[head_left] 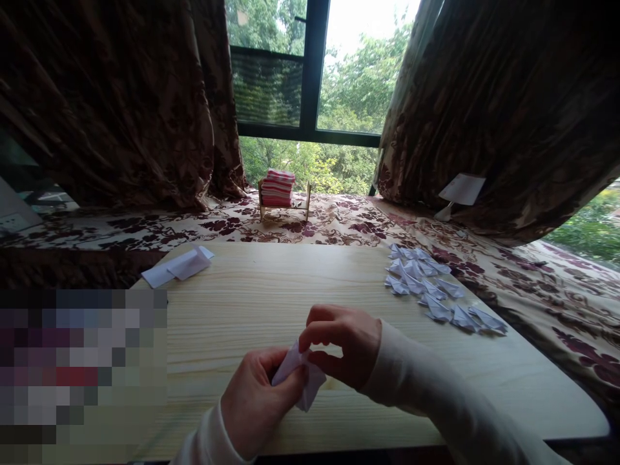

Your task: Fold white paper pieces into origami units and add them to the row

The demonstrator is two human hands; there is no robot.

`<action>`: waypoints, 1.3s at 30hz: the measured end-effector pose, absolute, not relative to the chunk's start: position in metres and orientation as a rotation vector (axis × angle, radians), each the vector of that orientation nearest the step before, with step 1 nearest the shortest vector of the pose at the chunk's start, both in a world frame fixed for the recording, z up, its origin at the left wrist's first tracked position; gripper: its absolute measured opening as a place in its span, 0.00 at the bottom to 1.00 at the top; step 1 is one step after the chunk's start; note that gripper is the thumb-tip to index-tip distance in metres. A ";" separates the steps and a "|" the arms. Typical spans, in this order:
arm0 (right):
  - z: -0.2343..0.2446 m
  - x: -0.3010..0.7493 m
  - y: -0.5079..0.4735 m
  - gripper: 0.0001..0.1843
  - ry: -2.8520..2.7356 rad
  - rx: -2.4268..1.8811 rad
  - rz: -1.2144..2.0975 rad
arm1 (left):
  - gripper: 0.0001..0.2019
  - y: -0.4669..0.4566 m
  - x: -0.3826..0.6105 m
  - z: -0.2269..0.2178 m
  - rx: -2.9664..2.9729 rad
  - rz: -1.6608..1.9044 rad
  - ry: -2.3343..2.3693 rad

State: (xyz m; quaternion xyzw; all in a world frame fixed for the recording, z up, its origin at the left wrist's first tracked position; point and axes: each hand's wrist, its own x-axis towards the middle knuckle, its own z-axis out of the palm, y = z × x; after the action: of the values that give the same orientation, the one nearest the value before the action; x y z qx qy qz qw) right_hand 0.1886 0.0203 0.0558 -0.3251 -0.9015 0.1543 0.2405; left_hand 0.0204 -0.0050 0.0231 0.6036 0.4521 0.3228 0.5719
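Note:
Both my hands work one small folded piece of pale paper (303,381) just above the near middle of a light wooden table (271,290). My left hand (256,400) grips it from below, thumb pressed on the fold. My right hand (343,342) pinches its upper edge with fingertips curled. A cluster of several finished folded paper pieces (436,290) lies at the table's right side. A few flat paper strips (179,266) rest at the far left corner.
A small wooden rack holding red-and-white striped cloth (278,190) stands on the floral-covered sill behind the table. Dark patterned curtains (121,97) hang on both sides of the window. A white card (460,190) leans at the right curtain. A blurred patch covers the lower left.

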 end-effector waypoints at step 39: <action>0.013 0.166 -0.011 0.12 -1.546 -1.120 0.912 | 0.11 -0.023 0.041 0.022 0.982 1.300 1.106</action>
State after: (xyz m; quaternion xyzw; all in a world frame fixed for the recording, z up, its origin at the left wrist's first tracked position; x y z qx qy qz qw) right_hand 0.1659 -0.0107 0.0135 -0.4611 -0.6367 0.3755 0.4909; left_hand 0.0412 -0.0230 0.0222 0.4155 0.4679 0.5499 0.5532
